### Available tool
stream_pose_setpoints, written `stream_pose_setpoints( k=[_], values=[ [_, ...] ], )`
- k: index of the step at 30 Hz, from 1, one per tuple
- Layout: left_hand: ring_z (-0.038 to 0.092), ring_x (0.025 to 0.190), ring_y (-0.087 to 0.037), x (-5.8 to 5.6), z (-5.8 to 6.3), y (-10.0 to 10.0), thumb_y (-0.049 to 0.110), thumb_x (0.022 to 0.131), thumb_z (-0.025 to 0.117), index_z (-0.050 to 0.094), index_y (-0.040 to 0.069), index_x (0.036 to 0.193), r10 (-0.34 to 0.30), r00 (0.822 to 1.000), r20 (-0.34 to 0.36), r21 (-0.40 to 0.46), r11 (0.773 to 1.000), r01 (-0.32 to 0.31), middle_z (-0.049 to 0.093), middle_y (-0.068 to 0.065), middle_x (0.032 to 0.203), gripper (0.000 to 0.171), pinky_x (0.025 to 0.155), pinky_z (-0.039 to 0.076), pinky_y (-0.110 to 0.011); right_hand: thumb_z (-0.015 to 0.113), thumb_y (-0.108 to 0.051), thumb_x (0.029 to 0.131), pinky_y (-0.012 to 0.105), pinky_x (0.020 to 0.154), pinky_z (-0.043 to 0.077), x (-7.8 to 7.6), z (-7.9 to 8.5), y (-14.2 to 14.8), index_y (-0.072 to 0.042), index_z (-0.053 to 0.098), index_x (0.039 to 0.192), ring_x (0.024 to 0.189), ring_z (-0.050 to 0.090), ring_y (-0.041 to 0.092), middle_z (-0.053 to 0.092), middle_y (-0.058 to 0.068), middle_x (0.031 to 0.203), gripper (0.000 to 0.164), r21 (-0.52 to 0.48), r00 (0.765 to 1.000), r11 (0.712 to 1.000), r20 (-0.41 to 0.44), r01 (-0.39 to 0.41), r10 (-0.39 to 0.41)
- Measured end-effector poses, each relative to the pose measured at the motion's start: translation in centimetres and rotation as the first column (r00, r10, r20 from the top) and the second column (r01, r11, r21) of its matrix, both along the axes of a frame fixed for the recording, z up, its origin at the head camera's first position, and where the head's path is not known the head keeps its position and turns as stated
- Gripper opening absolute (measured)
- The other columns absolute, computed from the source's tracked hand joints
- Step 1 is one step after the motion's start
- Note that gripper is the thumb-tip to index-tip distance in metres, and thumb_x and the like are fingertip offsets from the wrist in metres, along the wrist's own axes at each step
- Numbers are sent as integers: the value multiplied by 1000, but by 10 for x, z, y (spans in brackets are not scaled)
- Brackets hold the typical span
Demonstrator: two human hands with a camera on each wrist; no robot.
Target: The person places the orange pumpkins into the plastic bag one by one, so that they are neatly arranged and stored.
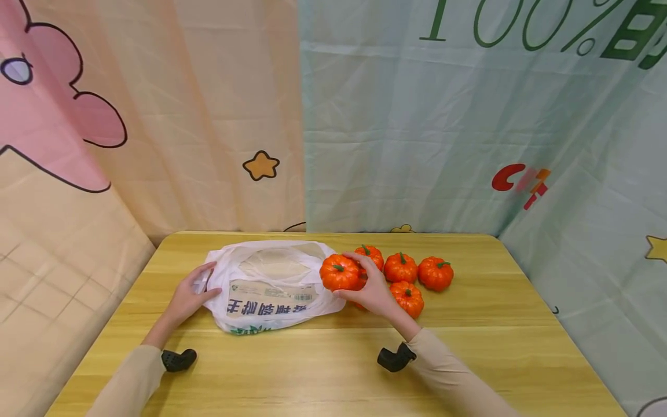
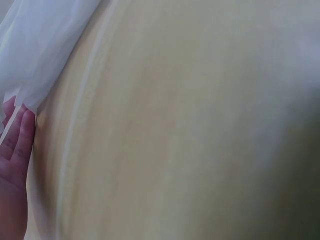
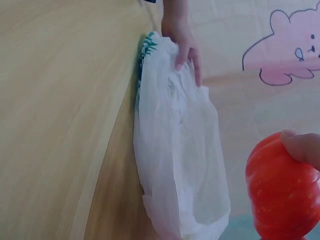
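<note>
A white plastic bag (image 1: 283, 321) with dark printed characters and a green print lies on the table, its mouth facing up. At the bag's left end my left hand (image 1: 189, 294) holds the edge, thumb on the near side and fingers on the far side. My right hand (image 1: 372, 291) grips an orange-red toy pumpkin (image 1: 339, 272) with a green stem, held over the bag's right end. In the right wrist view the thumb presses on the pumpkin (image 3: 282, 190), beside the bag (image 3: 160, 125). The left wrist view catches straight fingers (image 2: 25, 132) against the white plastic.
Several more pumpkins stand right of the bag, among them one at the back (image 1: 401, 267), one at the far right (image 1: 436, 274) and one nearer (image 1: 407, 299); others are partly hidden behind the right hand. Printed curtains (image 1: 406, 145) hang behind the wooden table (image 1: 292, 376).
</note>
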State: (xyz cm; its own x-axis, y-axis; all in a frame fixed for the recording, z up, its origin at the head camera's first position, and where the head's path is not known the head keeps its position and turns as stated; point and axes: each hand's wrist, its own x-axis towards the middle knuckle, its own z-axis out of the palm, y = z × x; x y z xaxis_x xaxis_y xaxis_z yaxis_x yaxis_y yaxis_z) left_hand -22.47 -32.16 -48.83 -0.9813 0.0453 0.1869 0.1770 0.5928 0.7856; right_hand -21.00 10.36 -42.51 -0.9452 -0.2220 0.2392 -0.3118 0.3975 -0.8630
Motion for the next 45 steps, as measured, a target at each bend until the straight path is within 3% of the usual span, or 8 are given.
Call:
stream_pose_setpoints(
  k=[10,20,23,31,45],
  values=[
    [25,138,-52,-3,-3,-1,15,84,73,42,0,140,10,1000,1,-1,1000,-10,35,-31,147,66,109,19,-68,86,-14,68,43,97,48,-6,-6,-46,-11,50,136,123,48,29,48,11,138,76,-80,996,993,12,-88,89],
    [27,136,-53,-2,-2,0,16,84,73,43,1,140,13,1000,2,-9,1000,-13,36,-32,146,66,108,22,-68,85,-15,69,39,96,50,-18,-13,-87,-15,50,137,120,51,27,50,10,138,77,-62,990,989,-14,-138,137],
    [26,137,-53,-2,-2,0,15,84,73,42,1,140,9,1000,4,-2,1000,-9,35,-32,147,66,109,21,-68,85,-15,69,41,99,49,-22,-12,-97,-16,48,138,121,51,26,47,9,139,78,-76,988,986,32,-147,149],
    [24,138,-52,-2,-1,0,16,85,72,41,2,141,14,1000,26,-8,1000,-14,34,-30,148,66,110,19,-68,86,-16,68,44,99,49,-33,-8,-128,-16,48,138,122,51,28,47,10,138,80,-61,985,991,118,-120,126],
    [27,137,-51,-2,1,2,15,84,72,42,2,141,23,999,34,-10,1000,-23,37,-30,146,66,110,21,-66,85,-14,69,41,103,47,-58,-14,-175,-15,48,137,122,51,26,49,9,136,77,9,989,995,106,-103,101]
  ],
)
